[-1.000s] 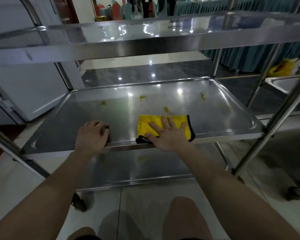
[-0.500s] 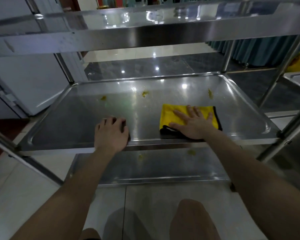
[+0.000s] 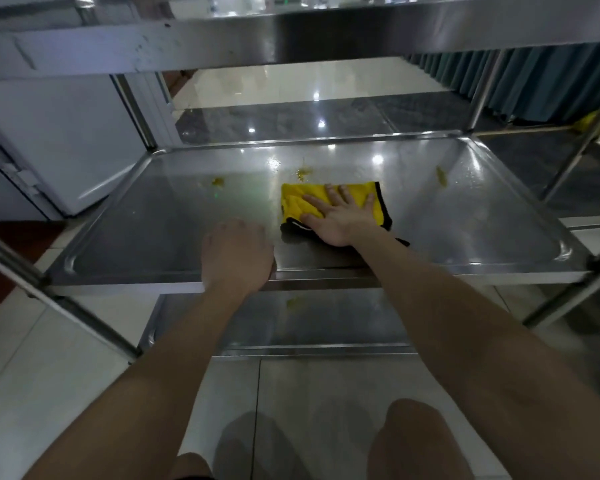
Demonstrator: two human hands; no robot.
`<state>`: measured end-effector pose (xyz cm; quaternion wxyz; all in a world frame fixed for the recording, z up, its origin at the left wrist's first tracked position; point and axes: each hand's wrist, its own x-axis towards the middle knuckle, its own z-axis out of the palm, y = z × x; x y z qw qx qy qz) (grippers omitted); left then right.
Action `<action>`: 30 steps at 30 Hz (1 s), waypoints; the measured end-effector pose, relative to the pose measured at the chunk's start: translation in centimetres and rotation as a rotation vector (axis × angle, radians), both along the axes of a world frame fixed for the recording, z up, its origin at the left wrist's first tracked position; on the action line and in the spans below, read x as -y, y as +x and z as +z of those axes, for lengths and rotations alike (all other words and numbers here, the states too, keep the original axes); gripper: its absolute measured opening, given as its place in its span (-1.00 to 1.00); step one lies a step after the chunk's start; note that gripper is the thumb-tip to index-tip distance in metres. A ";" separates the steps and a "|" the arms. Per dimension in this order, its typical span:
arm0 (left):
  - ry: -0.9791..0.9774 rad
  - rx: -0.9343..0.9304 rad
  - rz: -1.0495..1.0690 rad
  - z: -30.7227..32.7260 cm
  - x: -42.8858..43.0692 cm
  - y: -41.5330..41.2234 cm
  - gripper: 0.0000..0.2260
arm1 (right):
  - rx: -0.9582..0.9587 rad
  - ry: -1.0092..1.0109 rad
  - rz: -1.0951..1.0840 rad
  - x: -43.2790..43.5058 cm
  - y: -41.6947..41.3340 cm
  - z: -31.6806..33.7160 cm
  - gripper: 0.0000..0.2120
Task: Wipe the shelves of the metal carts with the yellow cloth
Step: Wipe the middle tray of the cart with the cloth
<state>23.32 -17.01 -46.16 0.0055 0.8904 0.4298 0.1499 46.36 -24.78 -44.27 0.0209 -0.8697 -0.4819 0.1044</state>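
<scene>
In the centre of the frame, on the middle shelf (image 3: 153, 233) of the metal cart (image 3: 565, 161), the yellow cloth (image 3: 296, 202) lies bunched, its black edging showing along the right side and near corner. The right hand (image 3: 338, 220) lies on top of it, palm down, fingers straight and spread – pressing the cloth flat against the steel rather than gripping it. The cloth sits a little right of the shelf's middle, closer to the front rim than to the back.

Just left of the cloth, the left hand (image 3: 237, 251) rests at the front rim of the same shelf, back of the hand up, its fingers bent downward; they are blurred, and I cannot tell whether they hold the rim or only lean on it. The two hands are near each other but apart.

Yellowish stains mark the shelf: one splatter (image 3: 303, 173) just beyond the cloth's far edge, a small spot (image 3: 218, 182) toward the left, and a streak (image 3: 440, 175) toward the right. Another smear (image 3: 295, 302) shows on the lower shelf (image 3: 326, 327), below the front rim.

Across the top of the frame runs the upper shelf (image 3: 291, 36). A white cabinet (image 3: 66, 140) stands at the left – teal curtains (image 3: 551, 81) hang at the upper right. Bare knees (image 3: 413, 441) show at the bottom over pale floor tiles (image 3: 32, 375).
</scene>
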 end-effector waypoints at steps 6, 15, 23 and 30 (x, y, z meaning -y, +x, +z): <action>-0.046 -0.038 -0.008 1.0 0.5 -0.1 -0.56 | -0.019 0.022 -0.082 10.2 6.2 -1.0 -0.25; -0.138 -0.045 -0.104 2.9 4.1 6.1 -0.49 | 0.020 0.062 -0.180 14.9 6.4 -0.9 -0.19; -0.034 -0.061 -0.164 0.9 5.5 8.3 -0.59 | -0.044 0.119 0.063 20.3 11.4 -0.7 -0.27; 0.025 -0.028 -0.159 0.6 6.3 8.7 -0.61 | 0.014 0.038 -0.291 18.7 18.0 0.0 -0.16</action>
